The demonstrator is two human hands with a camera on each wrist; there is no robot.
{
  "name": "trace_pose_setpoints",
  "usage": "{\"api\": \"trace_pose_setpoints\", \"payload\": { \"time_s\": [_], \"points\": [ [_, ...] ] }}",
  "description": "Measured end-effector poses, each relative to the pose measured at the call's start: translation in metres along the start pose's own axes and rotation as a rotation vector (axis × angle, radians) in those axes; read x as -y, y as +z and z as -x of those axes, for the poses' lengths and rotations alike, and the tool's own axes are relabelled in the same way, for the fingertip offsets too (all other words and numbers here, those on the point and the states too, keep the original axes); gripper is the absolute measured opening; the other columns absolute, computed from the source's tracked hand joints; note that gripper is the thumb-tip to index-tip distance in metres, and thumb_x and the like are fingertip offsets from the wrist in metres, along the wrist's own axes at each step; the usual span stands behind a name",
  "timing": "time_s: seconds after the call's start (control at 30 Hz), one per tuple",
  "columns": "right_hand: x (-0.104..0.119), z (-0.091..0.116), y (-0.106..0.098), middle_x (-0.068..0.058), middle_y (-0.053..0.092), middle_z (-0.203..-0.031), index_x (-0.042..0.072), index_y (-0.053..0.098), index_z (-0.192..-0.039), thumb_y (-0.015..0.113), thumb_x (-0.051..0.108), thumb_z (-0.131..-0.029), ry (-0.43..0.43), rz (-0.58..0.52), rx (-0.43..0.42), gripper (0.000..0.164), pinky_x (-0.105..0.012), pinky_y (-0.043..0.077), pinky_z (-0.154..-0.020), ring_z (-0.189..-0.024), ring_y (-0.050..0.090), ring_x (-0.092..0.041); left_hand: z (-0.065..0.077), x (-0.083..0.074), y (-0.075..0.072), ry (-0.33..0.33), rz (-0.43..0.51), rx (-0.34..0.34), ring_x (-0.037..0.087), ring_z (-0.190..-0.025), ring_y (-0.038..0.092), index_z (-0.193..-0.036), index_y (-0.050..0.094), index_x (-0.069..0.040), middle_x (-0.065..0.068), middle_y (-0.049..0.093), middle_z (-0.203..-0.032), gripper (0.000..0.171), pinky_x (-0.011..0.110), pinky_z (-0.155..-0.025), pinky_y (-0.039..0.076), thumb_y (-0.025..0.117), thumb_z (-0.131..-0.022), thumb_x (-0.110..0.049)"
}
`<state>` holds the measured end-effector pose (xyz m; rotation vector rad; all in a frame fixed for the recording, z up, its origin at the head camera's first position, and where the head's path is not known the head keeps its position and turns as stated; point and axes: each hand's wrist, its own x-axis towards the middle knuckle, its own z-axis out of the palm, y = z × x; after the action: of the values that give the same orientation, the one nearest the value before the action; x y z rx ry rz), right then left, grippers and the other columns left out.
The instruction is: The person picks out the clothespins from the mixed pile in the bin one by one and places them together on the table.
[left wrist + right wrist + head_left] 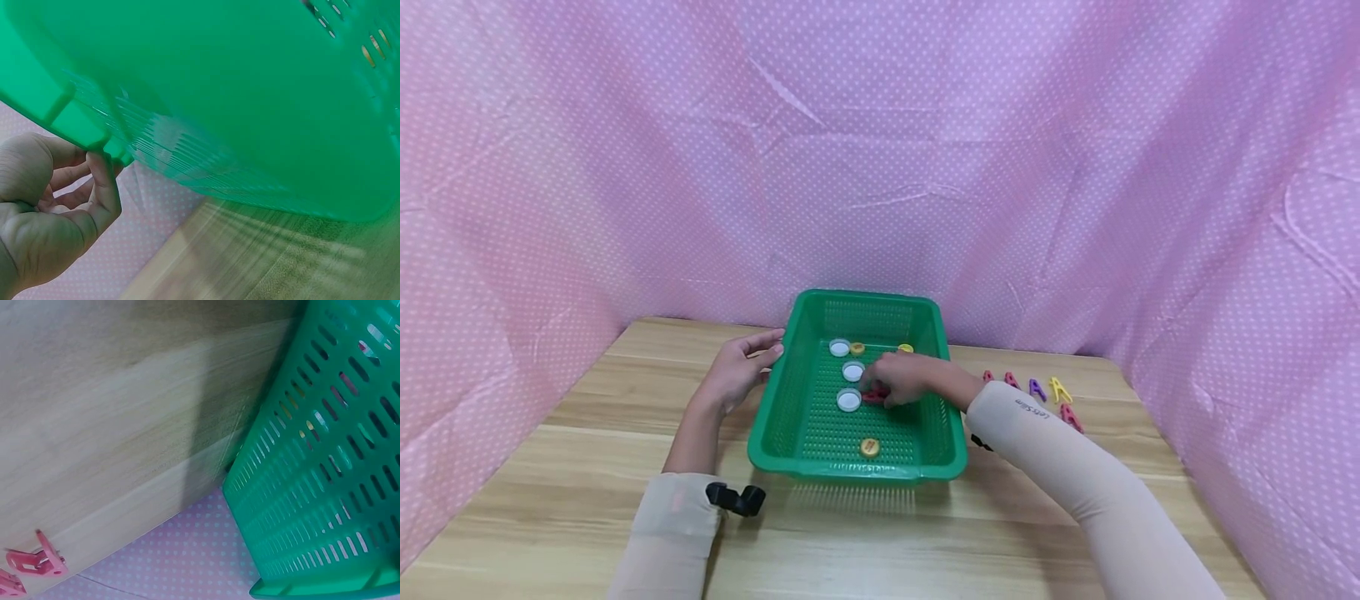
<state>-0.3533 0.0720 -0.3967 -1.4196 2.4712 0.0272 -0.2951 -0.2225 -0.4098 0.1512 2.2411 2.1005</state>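
Note:
My left hand (741, 371) pinches the left rim of a green plastic basket (771, 417) between thumb and fingers; the left wrist view shows this hand (56, 206) under the rim. My right hand (904, 377) reaches over the basket's right wall, its fingertips curled about a red clothespin (874, 397) near the basket floor. White round lids (849, 400) lie just left of those fingers. Golden bottle caps (869, 448) sit at the front and back of the basket. In the right wrist view the basket wall hides the right hand.
Right of the basket, several clothespins lie on the wooden table (587, 433): red (1071, 417), purple (1037, 389) and yellow (1059, 389). A yellow item (906, 348) shows behind the right hand. Pink dotted cloth (880, 167) hangs behind the table and along its sides.

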Motion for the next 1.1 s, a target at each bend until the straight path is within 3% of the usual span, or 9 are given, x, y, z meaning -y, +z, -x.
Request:
{"api": "trace_pose_setpoints", "payload": {
  "time_s": [0.2,0.47,0.77,0.9,1.1],
  "points": [
    [0.001,0.002,-0.001,0.007,0.063,-0.091,0.02,0.07,-0.1,0.071,0.003,-0.078,-0.065,0.034,-0.052,0.028,-0.025,0.047,-0.069,-0.079,0.052,-0.008,0.002,0.0,0.0,0.011,-0.005,-0.001,0.011,-0.093,0.06,-0.139,0.047,-0.006,0.012,0.05,-0.13,0.046,0.032,-0.083,0.053,0.057,-0.096,-0.02],
    [0.0,0.006,-0.004,0.006,0.064,-0.103,0.016,0.07,-0.111,0.068,0.009,-0.081,-0.089,0.001,-0.17,0.031,-0.026,0.049,-0.084,-0.096,0.057,-0.007,0.008,-0.002,0.005,0.011,-0.022,-0.001,0.01,-0.094,0.06,-0.139,0.047,-0.006,0.013,0.049,-0.131,0.046,0.033,-0.085,0.053,0.057,-0.097,-0.02],
    [0.001,0.013,-0.012,0.005,0.065,-0.108,0.014,0.069,-0.113,0.066,0.01,-0.084,-0.113,-0.021,-0.27,0.03,-0.029,0.045,-0.091,-0.1,0.057,-0.009,0.011,0.0,0.004,0.011,-0.026,-0.002,0.01,-0.093,0.06,-0.139,0.047,-0.006,0.013,0.049,-0.132,0.048,0.029,-0.081,0.054,0.059,-0.096,-0.023],
    [0.002,0.018,-0.015,0.003,0.065,-0.106,0.014,0.069,-0.113,0.066,0.009,-0.083,-0.126,-0.028,-0.317,0.03,-0.032,0.045,-0.09,-0.098,0.058,-0.012,0.011,-0.001,0.004,0.01,-0.02,-0.004,0.011,-0.093,0.06,-0.139,0.047,-0.006,0.013,0.049,-0.132,0.048,0.029,-0.081,0.054,0.059,-0.096,-0.023],
    [-0.002,0.031,-0.022,0.006,0.062,-0.103,0.016,0.069,-0.114,0.064,0.01,-0.085,-0.081,-0.031,-0.38,0.031,-0.027,0.048,-0.083,-0.095,0.056,-0.009,0.012,-0.002,0.005,0.007,-0.031,-0.003,0.01,-0.093,0.06,-0.14,0.047,-0.006,0.014,0.049,-0.132,0.047,0.031,-0.084,0.053,0.057,-0.096,-0.021]
  ]
}}
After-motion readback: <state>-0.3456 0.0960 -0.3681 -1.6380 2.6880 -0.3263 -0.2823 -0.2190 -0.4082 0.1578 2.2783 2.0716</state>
